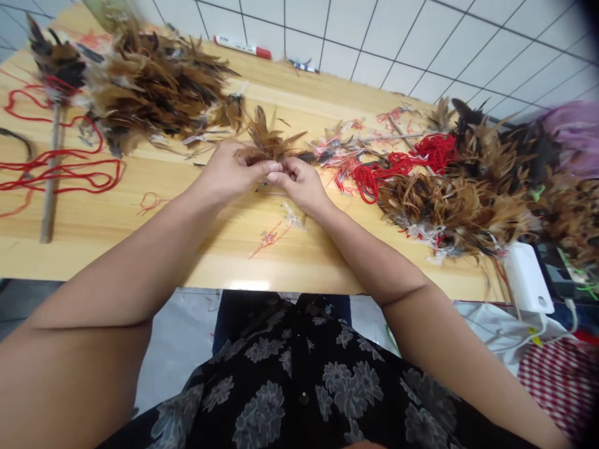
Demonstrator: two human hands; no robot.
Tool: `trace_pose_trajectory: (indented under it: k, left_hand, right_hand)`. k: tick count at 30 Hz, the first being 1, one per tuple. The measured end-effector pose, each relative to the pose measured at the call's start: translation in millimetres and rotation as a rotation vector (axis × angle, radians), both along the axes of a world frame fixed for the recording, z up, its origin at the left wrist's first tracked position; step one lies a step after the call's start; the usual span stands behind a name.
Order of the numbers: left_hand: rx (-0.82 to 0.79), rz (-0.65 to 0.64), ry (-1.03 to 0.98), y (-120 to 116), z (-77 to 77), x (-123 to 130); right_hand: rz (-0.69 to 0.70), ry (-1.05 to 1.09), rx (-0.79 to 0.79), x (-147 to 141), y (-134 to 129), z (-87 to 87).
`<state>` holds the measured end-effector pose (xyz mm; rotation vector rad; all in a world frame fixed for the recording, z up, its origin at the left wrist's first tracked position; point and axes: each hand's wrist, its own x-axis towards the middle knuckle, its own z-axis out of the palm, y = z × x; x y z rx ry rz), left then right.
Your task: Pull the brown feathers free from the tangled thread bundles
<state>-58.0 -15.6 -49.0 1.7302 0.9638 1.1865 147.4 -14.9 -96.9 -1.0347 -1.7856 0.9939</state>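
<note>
A small bunch of brown feathers (267,137) rises fanned out between my two hands, over the middle of the table. My left hand (234,169) is closed around the lower part of the bunch, with its thumb stretched toward the right. My right hand (301,184) is pinched at the base of the same bunch, its fingertips meeting the left thumb. The quill ends are mostly hidden by my fingers. Just below the hands, a scrap of white fluff (292,215) and tangled orange thread (269,238) lie on the wood.
A large heap of brown feathers (159,87) lies at the back left. Near it is a wooden stick (52,168) with dark feathers and loose red cord (88,181). More feather bundles (458,206), red yarn (435,153) and a white power adapter (528,277) are at the right. A marker (241,47) lies by the tiled wall.
</note>
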Motion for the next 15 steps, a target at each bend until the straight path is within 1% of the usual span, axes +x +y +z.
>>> trace_pose_trajectory:
  k: [3,7,10,15]
  left_hand:
    - [-0.029,-0.024,0.017,-1.4,1.9,2.9]
    - [-0.072,-0.031,-0.057,-3.3,7.7,9.0]
    - [-0.098,-0.013,-0.102,-7.3,12.0,12.0]
    - [-0.186,-0.003,-0.172,-12.6,14.8,13.1]
  right_hand:
    - [-0.004,-0.089,0.037,-1.9,-2.6,4.2]
    - [-0.013,-0.123,0.03,-2.8,-5.2,9.5]
    - [-0.013,-0.12,-0.005,-2.2,-8.8,14.6]
    - [0.002,-0.059,-0.065,-1.9,-16.5,23.4]
